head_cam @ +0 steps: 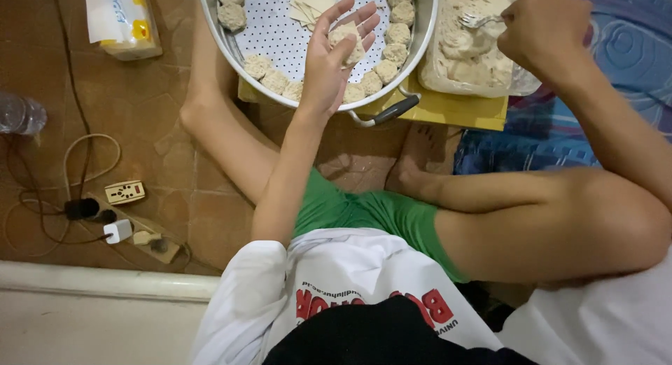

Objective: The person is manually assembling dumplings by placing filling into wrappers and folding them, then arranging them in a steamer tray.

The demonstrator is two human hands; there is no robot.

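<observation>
My left hand (334, 53) is raised palm-up over a round metal tray (420, 30), cupping a pale dumpling (346, 37) in its fingers. Several finished dumplings (392, 41) line the tray's rim, and flat wrappers (311, 2) lie near its middle on a dotted liner. My right hand (537, 30) grips a metal fork (476, 19) whose tines rest in a clear container of pale filling (470, 50).
The tray and container sit on a yellow board (455, 107) over a brown tiled floor. A tissue pack (120, 20) lies far left, a plastic bottle (21, 114) at the left edge, and a power strip with cables (119, 207) lower left. A blue patterned mat (623, 64) lies right.
</observation>
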